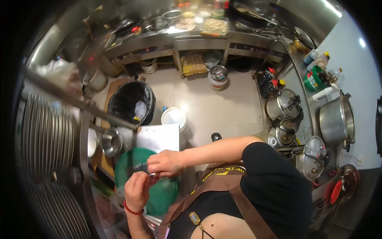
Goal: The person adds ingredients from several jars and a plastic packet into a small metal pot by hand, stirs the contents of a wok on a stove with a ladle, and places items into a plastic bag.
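Over a round green cutting board [162,198], both my hands meet with fingers pinched together. My left hand [136,189], with a red bead bracelet [133,209] at its wrist, grips one end of a small dark-reddish thing [154,179]. My right hand [165,162] reaches in from the right and pinches the same thing near its upper end. Fingers hide much of it, so its kind cannot be told. A dark, flat blade-like thing [135,168] lies on the board beside my knuckles, partly covered. Beyond the board is a white flat surface [158,136].
Stacked plates [47,134] fill a metal rack at left, near metal bowls [111,142]. A black-lined bin [131,101] and a white lidded bucket [174,118] stand on the floor ahead. Pressure cookers [283,104] and a large pot [337,119] line the right; stoves [143,47] run along the back.
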Tool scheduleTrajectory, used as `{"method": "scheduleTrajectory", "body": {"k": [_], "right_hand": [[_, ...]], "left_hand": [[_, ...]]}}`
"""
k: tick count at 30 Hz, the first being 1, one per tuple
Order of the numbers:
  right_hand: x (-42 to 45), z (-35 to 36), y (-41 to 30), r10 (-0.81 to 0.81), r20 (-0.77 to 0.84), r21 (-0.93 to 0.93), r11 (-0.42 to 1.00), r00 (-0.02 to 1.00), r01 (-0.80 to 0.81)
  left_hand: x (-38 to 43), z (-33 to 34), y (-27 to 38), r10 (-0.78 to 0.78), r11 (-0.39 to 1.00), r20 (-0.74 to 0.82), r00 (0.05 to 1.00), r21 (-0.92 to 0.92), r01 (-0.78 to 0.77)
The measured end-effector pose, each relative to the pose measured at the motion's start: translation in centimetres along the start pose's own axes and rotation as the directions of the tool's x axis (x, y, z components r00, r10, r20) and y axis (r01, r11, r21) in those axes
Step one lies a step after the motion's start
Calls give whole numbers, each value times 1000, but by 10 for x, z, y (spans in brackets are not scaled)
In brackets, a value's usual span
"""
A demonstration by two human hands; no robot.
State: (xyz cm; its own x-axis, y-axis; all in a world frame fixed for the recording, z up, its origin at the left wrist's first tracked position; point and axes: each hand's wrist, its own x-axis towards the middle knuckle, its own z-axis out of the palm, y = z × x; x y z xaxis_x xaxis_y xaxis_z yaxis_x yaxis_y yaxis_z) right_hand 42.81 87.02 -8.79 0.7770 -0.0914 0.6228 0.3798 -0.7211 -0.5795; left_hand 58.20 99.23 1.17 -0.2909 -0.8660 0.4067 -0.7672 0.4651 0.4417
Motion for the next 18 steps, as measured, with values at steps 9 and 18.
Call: {"method": "scheduleTrajectory", "body": {"k": [9, 18], "right_hand": [[-38, -194, 107, -77, -245, -328, 945, 966, -7], [-39, -386, 229, -157, -305, -470, 883, 939, -5]], "left_hand": [[189, 90, -81, -251, 919, -427, 869, 175, 352], [234, 125, -335, -689, 563, -709, 154, -388, 730]]}}
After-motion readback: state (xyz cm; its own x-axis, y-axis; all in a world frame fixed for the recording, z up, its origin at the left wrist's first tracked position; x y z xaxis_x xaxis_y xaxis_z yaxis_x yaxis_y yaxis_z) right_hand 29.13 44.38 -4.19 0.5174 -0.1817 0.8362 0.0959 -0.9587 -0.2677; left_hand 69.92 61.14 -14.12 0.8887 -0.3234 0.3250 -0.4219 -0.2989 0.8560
